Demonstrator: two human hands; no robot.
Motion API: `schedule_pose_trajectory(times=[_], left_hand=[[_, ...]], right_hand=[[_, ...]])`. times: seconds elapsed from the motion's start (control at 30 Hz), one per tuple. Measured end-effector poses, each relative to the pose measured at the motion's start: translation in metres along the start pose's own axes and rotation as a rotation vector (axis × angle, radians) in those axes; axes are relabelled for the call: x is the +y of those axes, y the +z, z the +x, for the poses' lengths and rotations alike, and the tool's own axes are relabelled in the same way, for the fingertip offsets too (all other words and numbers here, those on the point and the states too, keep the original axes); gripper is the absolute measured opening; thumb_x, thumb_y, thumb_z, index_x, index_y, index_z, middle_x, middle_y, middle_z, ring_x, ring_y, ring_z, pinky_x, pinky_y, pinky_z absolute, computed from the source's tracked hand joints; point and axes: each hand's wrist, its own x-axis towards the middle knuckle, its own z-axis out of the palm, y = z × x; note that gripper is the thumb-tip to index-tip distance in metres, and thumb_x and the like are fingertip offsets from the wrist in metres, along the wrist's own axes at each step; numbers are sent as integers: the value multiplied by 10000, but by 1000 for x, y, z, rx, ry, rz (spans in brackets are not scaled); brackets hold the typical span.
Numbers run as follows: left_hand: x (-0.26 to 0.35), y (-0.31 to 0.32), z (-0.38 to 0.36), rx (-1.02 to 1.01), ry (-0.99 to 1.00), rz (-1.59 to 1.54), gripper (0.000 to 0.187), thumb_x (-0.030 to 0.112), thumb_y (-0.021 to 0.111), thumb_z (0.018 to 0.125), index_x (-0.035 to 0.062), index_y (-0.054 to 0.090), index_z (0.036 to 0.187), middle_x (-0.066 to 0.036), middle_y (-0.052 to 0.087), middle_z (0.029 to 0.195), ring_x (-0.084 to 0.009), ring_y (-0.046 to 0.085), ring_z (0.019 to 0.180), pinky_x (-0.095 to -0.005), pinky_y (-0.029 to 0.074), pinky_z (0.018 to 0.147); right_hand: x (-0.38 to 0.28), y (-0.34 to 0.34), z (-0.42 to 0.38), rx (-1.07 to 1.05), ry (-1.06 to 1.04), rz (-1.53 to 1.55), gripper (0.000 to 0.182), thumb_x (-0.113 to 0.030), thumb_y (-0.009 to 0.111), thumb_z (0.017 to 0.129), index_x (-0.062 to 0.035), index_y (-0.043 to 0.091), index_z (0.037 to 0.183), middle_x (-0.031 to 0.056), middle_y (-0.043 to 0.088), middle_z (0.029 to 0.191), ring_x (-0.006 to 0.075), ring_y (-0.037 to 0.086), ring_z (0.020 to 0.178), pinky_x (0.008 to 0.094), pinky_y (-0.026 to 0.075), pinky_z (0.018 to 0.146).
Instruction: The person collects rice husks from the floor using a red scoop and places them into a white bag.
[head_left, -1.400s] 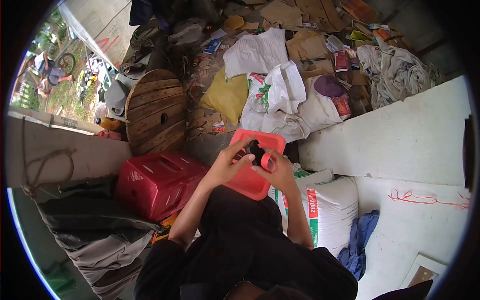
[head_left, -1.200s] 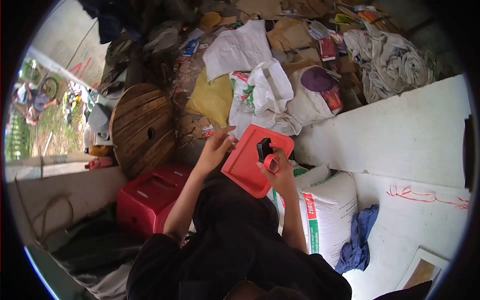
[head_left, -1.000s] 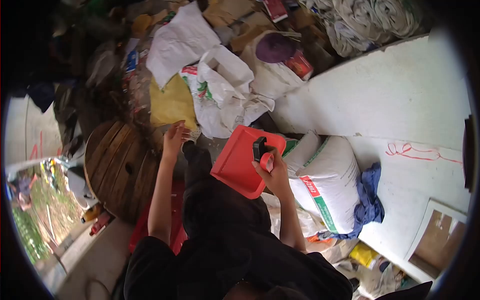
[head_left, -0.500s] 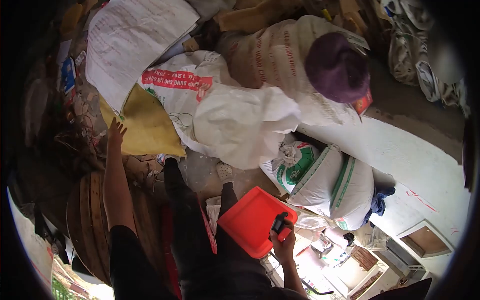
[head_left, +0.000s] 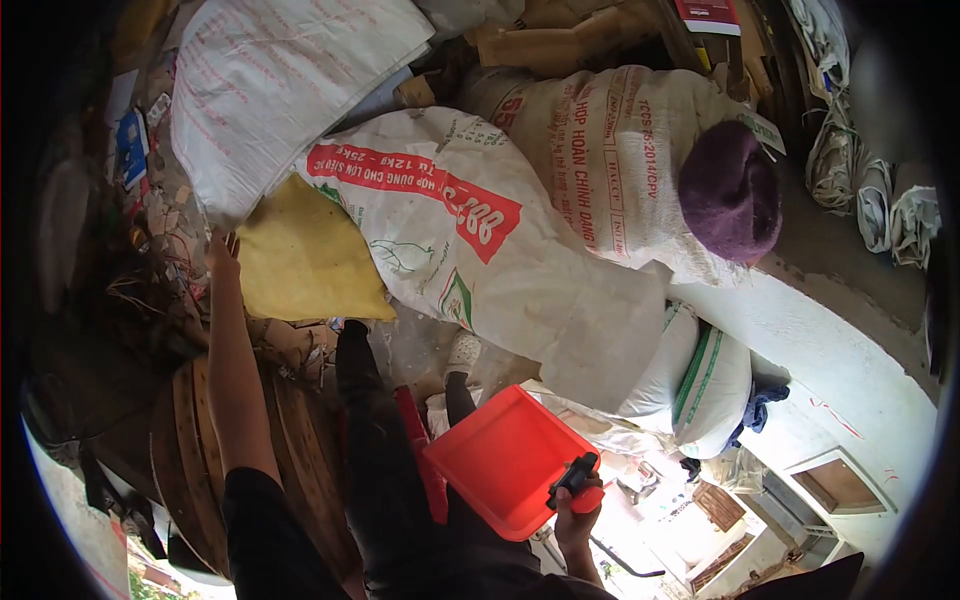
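Note:
My left hand point(head_left: 223, 250) reaches out at the left, fingers stretched, at the corner where a white woven sack point(head_left: 270, 95) meets a yellow sack point(head_left: 310, 260). Whether it touches either is hard to tell. My right hand point(head_left: 575, 515) is closed on the edge of a red plastic dustpan point(head_left: 515, 455), where a black part point(head_left: 572, 478) sits by a short red end. The dustpan is tilted in front of my legs. A white printed feed sack point(head_left: 480, 225) with red lettering lies spread out beyond my feet.
A full woven sack point(head_left: 620, 160) stands behind, with a purple knitted hat point(head_left: 733, 195) over its corner. More filled white sacks point(head_left: 715, 390) lean at the low white wall point(head_left: 840, 350). Large wooden discs point(head_left: 190, 440) stand at my left; cardboard point(head_left: 540, 45) lies at the back.
The white feed sack has dropped from a bunched, billowing shape and now lies flatter, reaching right over the filled sacks. My left fingers are less spread. The dustpan has shifted slightly down.

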Motion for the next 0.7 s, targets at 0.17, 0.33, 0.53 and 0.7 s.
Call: schedule_pose_trajectory(times=[0.17, 0.33, 0.53, 0.7], left_hand=[[111, 31, -90, -390, 568, -52, 281, 227, 562, 887, 42, 544, 1098, -61, 577, 1077, -177, 566, 956, -319, 450, 816], [275, 82, -346, -836, 731, -305, 345, 190, 511, 902, 18, 482, 1199, -91, 541, 1175, -190, 528, 1058, -333, 394, 908], [327, 79, -610, -1149, 777, -392, 435, 217, 501, 911, 8, 411, 1282, -120, 487, 1253, -219, 435, 1191, -374, 342, 992], [278, 66, -763, -1275, 701, -167, 624, 208, 617, 859, 33, 308, 1373, -83, 499, 1220, -128, 553, 983, -264, 456, 805]], right_hand=[[-5, -13, -14, -5, -168, -72, 331, -108, 603, 832, -38, 357, 1042, 194, 518, 1073, 169, 573, 741, 309, 486, 675], [-79, -26, -17, 80, -147, 126, 552, 10, 549, 804, -26, 223, 1248, 167, 498, 1051, 161, 534, 771, 292, 476, 659], [-110, -57, -25, 144, -436, 76, 904, -32, 672, 693, -38, 128, 1415, 129, 500, 1053, 192, 556, 843, 323, 492, 714], [-170, -69, -23, 29, -700, -50, 828, -122, 758, 588, -63, 386, 1325, 138, 477, 1221, 293, 611, 912, 383, 521, 735]])
